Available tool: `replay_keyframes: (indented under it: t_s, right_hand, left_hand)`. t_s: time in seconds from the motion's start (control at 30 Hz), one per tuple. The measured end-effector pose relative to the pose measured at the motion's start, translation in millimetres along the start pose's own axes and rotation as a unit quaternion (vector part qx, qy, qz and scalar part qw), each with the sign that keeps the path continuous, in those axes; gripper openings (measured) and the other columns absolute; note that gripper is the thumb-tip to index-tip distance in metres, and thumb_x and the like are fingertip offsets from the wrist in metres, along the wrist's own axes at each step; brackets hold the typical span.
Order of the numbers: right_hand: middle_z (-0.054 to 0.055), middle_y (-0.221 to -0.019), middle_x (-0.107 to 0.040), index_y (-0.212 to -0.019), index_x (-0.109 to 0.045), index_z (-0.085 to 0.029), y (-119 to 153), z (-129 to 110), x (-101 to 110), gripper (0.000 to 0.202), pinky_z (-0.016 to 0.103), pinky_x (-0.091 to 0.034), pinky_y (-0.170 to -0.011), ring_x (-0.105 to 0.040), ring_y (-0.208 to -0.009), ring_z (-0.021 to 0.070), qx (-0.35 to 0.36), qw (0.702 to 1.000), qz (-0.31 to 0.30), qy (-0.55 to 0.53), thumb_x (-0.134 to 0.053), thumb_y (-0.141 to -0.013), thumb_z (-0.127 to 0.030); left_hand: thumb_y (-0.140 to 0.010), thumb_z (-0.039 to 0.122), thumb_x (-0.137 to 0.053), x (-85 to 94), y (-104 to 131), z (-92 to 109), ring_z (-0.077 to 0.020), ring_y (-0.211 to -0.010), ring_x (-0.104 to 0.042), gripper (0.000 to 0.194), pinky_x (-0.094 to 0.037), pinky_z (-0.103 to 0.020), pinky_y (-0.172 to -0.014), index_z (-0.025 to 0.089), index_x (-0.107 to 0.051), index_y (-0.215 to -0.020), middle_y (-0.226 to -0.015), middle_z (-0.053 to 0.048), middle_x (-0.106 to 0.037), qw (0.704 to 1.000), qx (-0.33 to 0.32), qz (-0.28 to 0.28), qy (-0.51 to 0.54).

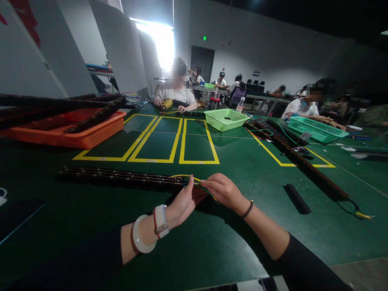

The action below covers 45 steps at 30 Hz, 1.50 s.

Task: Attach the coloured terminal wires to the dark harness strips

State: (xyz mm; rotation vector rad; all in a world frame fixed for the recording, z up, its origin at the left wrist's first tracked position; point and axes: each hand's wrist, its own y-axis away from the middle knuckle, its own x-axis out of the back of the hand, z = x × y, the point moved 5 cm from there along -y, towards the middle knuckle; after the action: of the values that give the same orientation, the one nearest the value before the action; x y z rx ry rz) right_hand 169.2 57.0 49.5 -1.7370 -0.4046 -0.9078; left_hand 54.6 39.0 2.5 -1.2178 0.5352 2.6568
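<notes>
A long dark strip (121, 178) with thin metallic lines along it lies on the green table, its right end at my hands. Yellow and green wires (182, 175) come off that end. My left hand (183, 204) is closed on the wires beside the strip's end, thumb on top; its other fingers are partly hidden. With thumb and fingertips pinched, my right hand (223, 190) grips the wires just to the right. One wire tail hangs below the right fingers. The exact spot between the fingertips is too small to make out.
An orange basket (91, 139) with dark strips stands at left. Yellow taped boxes (154, 161) mark the table (169, 258). A light green basket (226, 123), a teal basket (318, 131), another long strip (309, 169) and a short black piece (297, 199) are beyond. A co-worker (177, 95) sits opposite.
</notes>
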Motion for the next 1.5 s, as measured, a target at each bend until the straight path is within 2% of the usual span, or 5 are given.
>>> replay_keyframes:
  t_s: [0.3, 0.73, 1.07, 1.27, 1.5]
  right_hand:
    - [0.005, -0.079, -0.062, -0.1, -0.07, -0.018, 1.6, 30.3, -8.6, 0.02, 0.027, -0.05, -0.071, -0.058, -0.077, 0.0153, -0.152, 0.988, 0.005, -0.039, -0.053, -0.091, -0.023]
    - [0.005, -0.081, -0.064, -0.107, -0.067, -0.016, -2.0, 35.9, -33.5, 0.021, 0.025, -0.045, -0.069, -0.058, -0.075, 0.0147, -0.127, 0.978, -0.158, 0.056, -0.053, -0.091, -0.019]
    - [0.008, -0.091, -0.062, -0.096, -0.064, -0.016, -1.2, 18.9, 5.9, 0.026, 0.032, -0.043, -0.079, -0.054, -0.086, 0.0175, -0.037, 0.998, -0.053, 0.022, -0.05, -0.092, -0.038]
    - [0.006, -0.079, -0.056, -0.082, -0.063, -0.017, -4.1, -6.0, 1.8, 0.038, 0.034, -0.038, -0.075, -0.049, -0.077, 0.0187, 0.061, 0.976, -0.181, 0.101, -0.053, -0.085, -0.053]
    - [0.004, -0.08, -0.058, -0.081, -0.06, -0.017, -3.6, 1.8, -2.6, 0.007, 0.03, -0.038, -0.071, -0.051, -0.076, 0.0174, -0.029, 0.974, -0.204, 0.097, -0.062, -0.076, -0.022]
  left_hand:
    - [-0.092, 0.032, -0.043, 12.2, -4.2, -3.4, -0.0198, -0.098, -0.06, 0.027, -0.039, -0.039, -0.1, 0.011, -0.057, -0.082, -0.092, -0.014, -0.064, 0.998, -0.011, 0.027, -0.05]
    - [-0.092, 0.025, -0.041, 10.5, -2.2, -1.1, -0.0202, -0.098, -0.06, 0.023, -0.039, -0.037, -0.1, 0.011, -0.058, -0.085, -0.095, -0.015, -0.065, 0.998, 0.009, 0.03, -0.049]
    - [-0.093, 0.028, -0.04, 13.5, -6.0, -4.4, -0.0193, -0.095, -0.061, 0.029, -0.041, -0.036, -0.097, 0.009, -0.062, -0.087, -0.094, -0.014, -0.066, 1.0, 0.002, 0.009, -0.014]
    - [-0.094, 0.032, -0.038, 9.3, -4.9, -5.1, -0.0201, -0.101, -0.059, 0.033, -0.043, -0.035, -0.096, 0.009, -0.061, -0.086, -0.097, -0.014, -0.065, 1.0, 0.019, 0.007, -0.004]
    - [-0.093, 0.034, -0.042, 11.3, -7.7, -5.1, -0.0206, -0.107, -0.056, 0.031, -0.04, -0.036, -0.099, 0.011, -0.061, -0.09, -0.103, -0.015, -0.064, 1.0, 0.008, 0.015, -0.021]
